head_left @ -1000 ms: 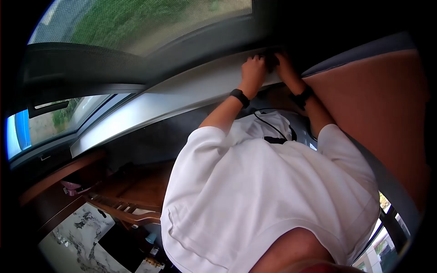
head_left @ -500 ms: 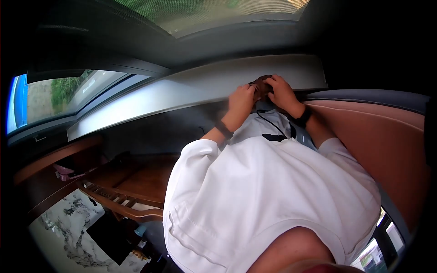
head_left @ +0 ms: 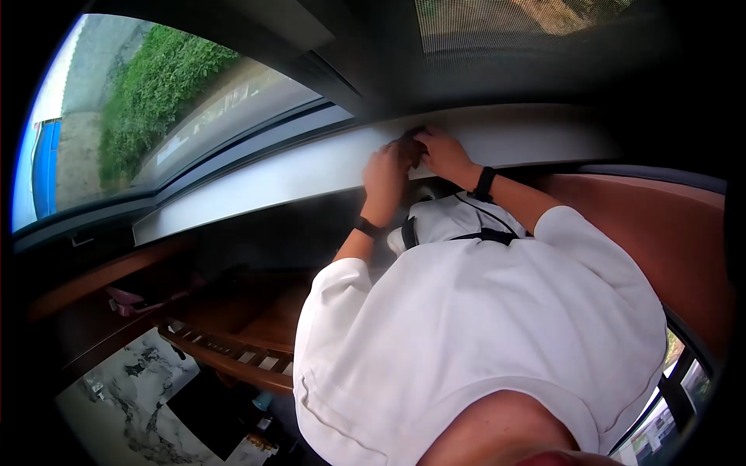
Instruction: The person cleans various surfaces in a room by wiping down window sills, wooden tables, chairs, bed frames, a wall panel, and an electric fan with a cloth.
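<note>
Both hands are together at the white sill below the window. A small dark brown thing, which looks like a crumpled cloth, (head_left: 412, 149) is between them, largely covered by the fingers. My left hand (head_left: 385, 177) curls around its near left side, fingers bent. From the right, my right hand (head_left: 446, 155) grips its upper edge between thumb and fingers. The brown thing is at the face of the white sill (head_left: 256, 185); whether it presses on it I cannot tell. Dark bands circle both wrists.
Window glass (head_left: 179, 101) rises at the upper left, a mesh screen (head_left: 513, 31) at the top. A reddish-brown padded surface (head_left: 637, 225) is on the right. At lower left are a wooden rail (head_left: 225, 356), a marbled white surface (head_left: 132, 388) and a black panel (head_left: 217, 408).
My view has swung, bringing more of the left window into sight. Both hands, with the brown thing still between them, have shifted left along the sill.
</note>
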Demonstrator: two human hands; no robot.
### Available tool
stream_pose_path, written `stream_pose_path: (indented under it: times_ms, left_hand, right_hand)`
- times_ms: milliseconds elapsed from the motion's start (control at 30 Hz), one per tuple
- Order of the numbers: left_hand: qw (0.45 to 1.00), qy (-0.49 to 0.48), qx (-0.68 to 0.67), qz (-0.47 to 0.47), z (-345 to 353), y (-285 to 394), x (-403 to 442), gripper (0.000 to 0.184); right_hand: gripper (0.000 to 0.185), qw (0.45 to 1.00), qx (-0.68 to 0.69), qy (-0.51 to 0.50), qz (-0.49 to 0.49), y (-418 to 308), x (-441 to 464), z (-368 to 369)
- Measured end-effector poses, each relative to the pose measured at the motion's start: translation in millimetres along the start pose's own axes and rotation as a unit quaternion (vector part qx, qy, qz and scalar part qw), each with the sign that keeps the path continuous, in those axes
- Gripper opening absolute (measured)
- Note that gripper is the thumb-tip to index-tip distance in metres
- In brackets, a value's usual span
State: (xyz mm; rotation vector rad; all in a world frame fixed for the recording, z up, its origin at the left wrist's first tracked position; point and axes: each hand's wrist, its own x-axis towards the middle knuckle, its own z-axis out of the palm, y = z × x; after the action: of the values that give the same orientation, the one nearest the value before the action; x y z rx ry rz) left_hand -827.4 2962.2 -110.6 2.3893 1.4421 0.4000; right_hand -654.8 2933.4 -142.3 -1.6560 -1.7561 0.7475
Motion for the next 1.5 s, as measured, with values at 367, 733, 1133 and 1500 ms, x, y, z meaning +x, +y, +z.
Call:
stream_pose_path:
  times_ms: [367, 733, 1133, 1500]
  left_hand:
    - [0.999, -0.015, -0.042, 0.026, 27, -31, 33, 0.005]
    - [0.998, -0.042, -0.057, 0.005, 10, 6, -45, 0.017]
    - [0.996, -0.004, -0.086, 0.008, -53, -69, -36, 0.026]
    - [0.994, 0.096, -0.013, 0.056, -121, -231, 43, 0.025]
  right_hand:
    - [0.022, 0.991, -0.124, 0.041, 0.017, -5, 10, 5]
    - [0.038, 0.994, -0.1, -0.052, 0.004, -19, -54, -15]
    - [0.043, 0.998, -0.038, 0.014, -0.037, -69, 2, 44]
    - [0.045, 0.979, -0.094, 0.171, -0.05, -166, 145, 155]
